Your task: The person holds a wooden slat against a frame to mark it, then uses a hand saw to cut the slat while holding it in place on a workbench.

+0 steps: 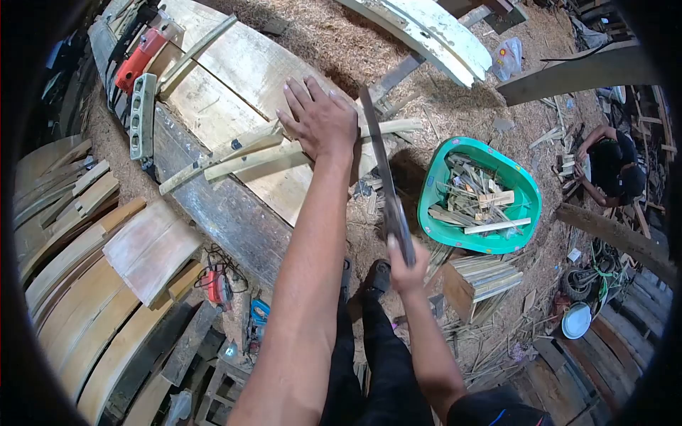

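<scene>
My left hand (320,117) lies flat, fingers spread, pressing on long pale wood strips (241,156) that rest across a wooden workbench (234,71). The strips stick out past the bench edge toward the right. My right hand (406,266) grips the handle of a long dark blade (380,156), a machete-like knife. The blade points up and away, its tip next to my left hand and touching or just over the strips.
A green basin (433,184) of wood offcuts sits on the sawdust floor to the right. Curved wooden planks (92,284) are stacked at left. An orange power tool (138,57) lies on the bench. Another person (611,167) crouches at far right.
</scene>
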Demonstrator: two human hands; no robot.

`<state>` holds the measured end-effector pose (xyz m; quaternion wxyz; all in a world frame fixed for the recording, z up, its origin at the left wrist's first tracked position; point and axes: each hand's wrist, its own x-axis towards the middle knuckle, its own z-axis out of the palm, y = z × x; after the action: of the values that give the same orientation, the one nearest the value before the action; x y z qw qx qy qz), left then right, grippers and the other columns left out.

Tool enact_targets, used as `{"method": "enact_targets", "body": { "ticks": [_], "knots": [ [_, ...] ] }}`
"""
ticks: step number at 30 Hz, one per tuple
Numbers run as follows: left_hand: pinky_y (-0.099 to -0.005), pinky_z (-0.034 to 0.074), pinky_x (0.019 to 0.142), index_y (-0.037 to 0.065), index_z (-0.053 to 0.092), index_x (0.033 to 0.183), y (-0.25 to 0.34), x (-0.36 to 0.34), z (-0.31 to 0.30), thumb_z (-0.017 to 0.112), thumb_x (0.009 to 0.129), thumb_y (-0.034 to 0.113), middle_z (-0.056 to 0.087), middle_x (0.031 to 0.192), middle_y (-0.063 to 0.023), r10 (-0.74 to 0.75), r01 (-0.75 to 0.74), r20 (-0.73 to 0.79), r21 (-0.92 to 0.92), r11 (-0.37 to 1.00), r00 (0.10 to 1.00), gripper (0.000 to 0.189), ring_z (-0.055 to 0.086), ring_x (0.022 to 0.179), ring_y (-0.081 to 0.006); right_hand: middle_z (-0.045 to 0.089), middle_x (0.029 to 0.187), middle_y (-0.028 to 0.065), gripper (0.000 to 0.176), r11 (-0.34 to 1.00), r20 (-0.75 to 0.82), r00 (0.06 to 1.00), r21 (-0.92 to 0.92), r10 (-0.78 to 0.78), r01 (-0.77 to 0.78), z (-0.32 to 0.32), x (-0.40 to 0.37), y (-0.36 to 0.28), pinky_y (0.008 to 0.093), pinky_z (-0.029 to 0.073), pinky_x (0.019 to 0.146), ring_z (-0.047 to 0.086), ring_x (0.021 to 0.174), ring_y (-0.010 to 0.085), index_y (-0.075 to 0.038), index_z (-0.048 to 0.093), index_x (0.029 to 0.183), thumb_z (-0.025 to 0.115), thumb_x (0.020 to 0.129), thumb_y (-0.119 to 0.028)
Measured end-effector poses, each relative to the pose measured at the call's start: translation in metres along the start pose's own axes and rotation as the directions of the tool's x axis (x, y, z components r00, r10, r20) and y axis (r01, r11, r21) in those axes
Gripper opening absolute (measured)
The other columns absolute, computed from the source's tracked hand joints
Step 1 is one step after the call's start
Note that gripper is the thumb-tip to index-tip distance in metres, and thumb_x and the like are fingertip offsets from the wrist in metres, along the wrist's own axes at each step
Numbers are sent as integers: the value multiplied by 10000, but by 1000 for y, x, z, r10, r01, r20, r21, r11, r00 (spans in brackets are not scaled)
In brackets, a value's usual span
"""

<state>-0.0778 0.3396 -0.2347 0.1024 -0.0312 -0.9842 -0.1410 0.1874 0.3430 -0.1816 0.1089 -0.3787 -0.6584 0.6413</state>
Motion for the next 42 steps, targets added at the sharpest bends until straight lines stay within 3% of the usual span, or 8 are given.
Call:
{"method": "enact_targets", "body": {
  "ticks": [8, 13, 19, 22, 27, 28, 33, 42],
  "knots": [
    [-569, 148, 1175, 54, 431, 1431, 4, 1, -8, 462, 913, 285, 310, 1549, -196, -3, 3, 41, -8, 1000, 999, 568, 263, 1459, -314, 470, 553, 56, 210, 976, 40, 995, -198, -89, 95, 6, -12, 15, 313, 377, 492, 464, 509, 109, -18, 557, 722, 641, 886, -121],
    [-578, 187, 1158, 60, 464, 1400, 0, 1, 0, 495, 895, 285, 345, 1530, -200, 9, -9, -21, 21, 1000, 1000, 553, 308, 1437, -321, 519, 596, 13, 175, 997, -58, 998, -75, -16, 11, -1, -44, 17, 277, 402, 515, 496, 555, 78, 1, 612, 755, 638, 890, -107],
    [-579, 144, 1173, 52, 425, 1431, -1, -1, -2, 475, 903, 298, 310, 1546, -196, 6, -7, 33, 16, 1000, 999, 585, 257, 1459, -322, 445, 564, -29, 236, 996, 7, 997, -44, -82, 82, 24, 48, 2, 279, 339, 476, 419, 521, 56, -38, 540, 698, 616, 908, -113],
    [-576, 150, 1172, 62, 434, 1427, -1, 1, -1, 480, 904, 301, 328, 1534, -191, 8, -9, 9, 30, 1000, 1000, 577, 266, 1456, -317, 445, 553, 9, 226, 970, 21, 983, -156, -184, 185, 5, 3, 11, 290, 352, 477, 436, 507, 82, -29, 537, 693, 619, 892, -98],
    [-574, 161, 1171, 67, 447, 1419, 0, -1, -1, 478, 911, 314, 338, 1528, -189, -1, 1, -7, 36, 999, 1000, 565, 273, 1453, -314, 461, 568, 10, 213, 993, -21, 999, -110, -34, 31, -3, -31, 13, 277, 370, 494, 464, 527, 80, -11, 568, 705, 628, 893, -92],
    [-574, 161, 1171, 66, 448, 1417, 0, -1, -2, 476, 913, 315, 338, 1529, -190, 0, 0, 0, 28, 1000, 1000, 564, 272, 1454, -312, 452, 569, -1, 238, 976, -27, 986, -151, -165, 159, 6, -14, 10, 272, 361, 492, 441, 528, 69, -17, 549, 693, 627, 900, -102],
    [-573, 169, 1169, 63, 457, 1410, -1, 0, -2, 477, 912, 313, 351, 1524, -191, 16, -16, -13, 28, 999, 1000, 557, 283, 1449, -304, 448, 567, -20, 239, 995, 15, 997, -68, -76, 77, 21, 50, -7, 285, 345, 485, 419, 530, 58, -19, 547, 708, 636, 906, -118],
    [-571, 172, 1168, 57, 459, 1406, 0, 0, -1, 476, 907, 295, 347, 1524, -202, 16, -16, -31, 11, 1000, 999, 553, 298, 1441, -320, 452, 569, -9, 208, 983, 0, 993, -140, -116, 115, -7, -23, 9, 278, 373, 491, 444, 530, 74, -19, 557, 698, 624, 889, -67]
  ]
}}
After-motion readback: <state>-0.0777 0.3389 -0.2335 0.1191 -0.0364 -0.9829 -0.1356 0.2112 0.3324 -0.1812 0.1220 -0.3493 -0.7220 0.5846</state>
